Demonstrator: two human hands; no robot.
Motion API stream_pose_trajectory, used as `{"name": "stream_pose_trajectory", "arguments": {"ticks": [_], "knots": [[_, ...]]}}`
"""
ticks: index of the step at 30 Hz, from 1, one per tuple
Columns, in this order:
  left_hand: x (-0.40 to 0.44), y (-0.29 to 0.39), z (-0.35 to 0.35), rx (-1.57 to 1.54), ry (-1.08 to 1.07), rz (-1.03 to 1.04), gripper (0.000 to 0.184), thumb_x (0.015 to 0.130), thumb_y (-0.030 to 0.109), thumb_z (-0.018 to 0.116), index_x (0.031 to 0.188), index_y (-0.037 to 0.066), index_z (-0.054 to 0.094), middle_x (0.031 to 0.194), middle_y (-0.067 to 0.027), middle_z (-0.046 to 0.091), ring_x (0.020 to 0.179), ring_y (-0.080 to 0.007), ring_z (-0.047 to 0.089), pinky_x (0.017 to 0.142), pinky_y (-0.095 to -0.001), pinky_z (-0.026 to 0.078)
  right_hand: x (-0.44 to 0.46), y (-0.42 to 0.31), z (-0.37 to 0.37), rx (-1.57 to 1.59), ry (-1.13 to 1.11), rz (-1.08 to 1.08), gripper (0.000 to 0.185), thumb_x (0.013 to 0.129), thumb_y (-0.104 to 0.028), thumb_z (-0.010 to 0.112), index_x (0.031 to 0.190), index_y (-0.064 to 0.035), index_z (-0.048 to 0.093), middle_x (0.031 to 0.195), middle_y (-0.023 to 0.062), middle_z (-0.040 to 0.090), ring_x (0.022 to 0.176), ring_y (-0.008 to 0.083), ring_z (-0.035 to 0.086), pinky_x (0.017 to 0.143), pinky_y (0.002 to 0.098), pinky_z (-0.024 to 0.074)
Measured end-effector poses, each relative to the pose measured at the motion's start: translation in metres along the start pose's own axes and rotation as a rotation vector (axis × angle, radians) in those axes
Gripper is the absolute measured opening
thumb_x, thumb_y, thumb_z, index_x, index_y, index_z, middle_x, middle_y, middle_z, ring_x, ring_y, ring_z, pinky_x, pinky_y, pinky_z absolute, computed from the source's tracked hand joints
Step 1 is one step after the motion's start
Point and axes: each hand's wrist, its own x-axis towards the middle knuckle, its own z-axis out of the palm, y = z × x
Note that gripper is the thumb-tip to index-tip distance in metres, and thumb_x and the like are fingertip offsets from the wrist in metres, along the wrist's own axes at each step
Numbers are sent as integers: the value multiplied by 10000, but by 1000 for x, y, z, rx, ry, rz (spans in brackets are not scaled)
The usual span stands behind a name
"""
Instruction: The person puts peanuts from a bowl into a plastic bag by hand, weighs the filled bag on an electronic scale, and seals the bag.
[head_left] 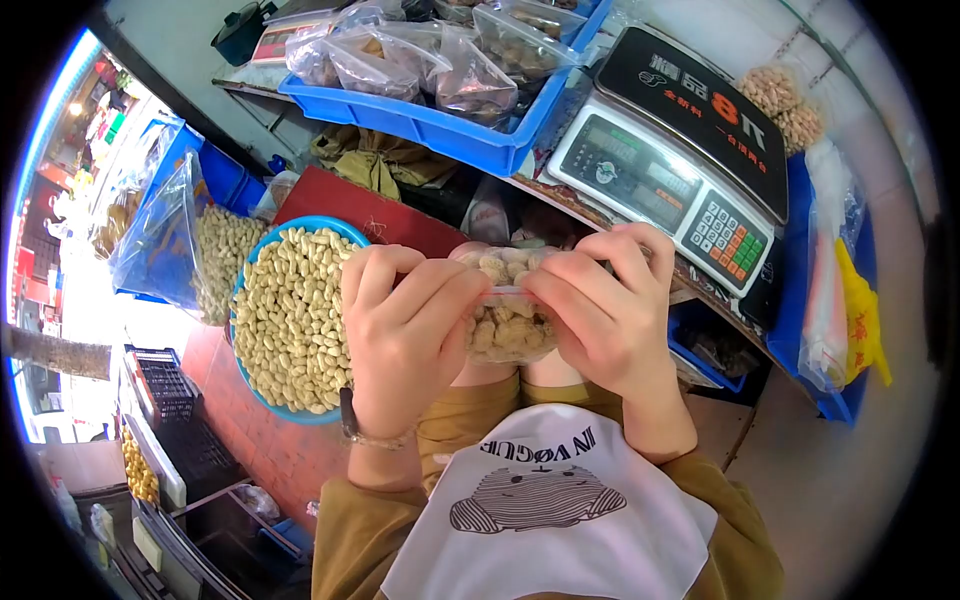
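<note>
A clear zip bag full of pale brown, rounded pieces hangs between my two hands above my lap. My left hand pinches the left part of its top strip. The right part of that strip is gripped by my right hand, with fingers bent and thumb toward the middle. More of the pieces show above the strip, between my fingers. To the left of my left hand stands a round blue basin heaped with peanuts.
A digital scale sits on the shelf at upper right. Beside it, a blue tray holds several filled bags. Another bag of peanuts is left of the basin. Black crates stand at lower left, and a yellow bag lies far right.
</note>
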Motion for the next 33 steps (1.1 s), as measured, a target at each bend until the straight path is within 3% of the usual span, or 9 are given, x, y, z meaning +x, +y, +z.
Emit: {"name": "stream_pose_trajectory", "arguments": {"ticks": [15, 20, 26, 29, 33], "knots": [[-4, -15, -13, -219, -65, -187, 198, 604, -48, 723, 777, 34, 672, 775, -61, 616, 760, -237, 555, 708, -328, 429, 4, 4, -6, 163, -48, 69, 221, 596, -74, 748, 799, -95, 664, 844, -9, 620, 814, 207, 556, 807, 399, 407], [-8, -15, -9, -194, -42, -162, 172, 632, 7, 718, 780, 81, 672, 807, -22, 639, 791, -241, 572, 744, -357, 429, 8, -1, -2, 111, -20, 63, 219, 569, -40, 735, 757, -110, 648, 804, -19, 627, 767, 198, 551, 807, 394, 394], [-4, -7, -6, -147, -45, -88, 186, 624, 31, 726, 794, 97, 689, 818, 1, 648, 780, -225, 566, 731, -358, 424, 10, -9, -7, 22, -77, 90, 222, 563, -53, 742, 749, -136, 653, 805, -39, 622, 774, 175, 557, 903, 416, 340], [-4, -2, -4, -98, -35, -45, 182, 627, 50, 731, 797, 101, 691, 823, 11, 649, 781, -215, 563, 730, -356, 423, 9, -13, -8, -1, -106, 56, 185, 619, -114, 739, 776, -115, 643, 861, -29, 579, 856, 162, 556, 912, 477, 345], [-2, 3, -4, -60, -16, -39, 169, 588, 8, 699, 742, 75, 682, 779, -12, 641, 770, -227, 550, 698, -343, 429, 8, -13, -7, 9, -99, 26, 166, 630, -111, 728, 770, -102, 638, 853, -25, 569, 850, 162, 556, 899, 454, 360]]}}
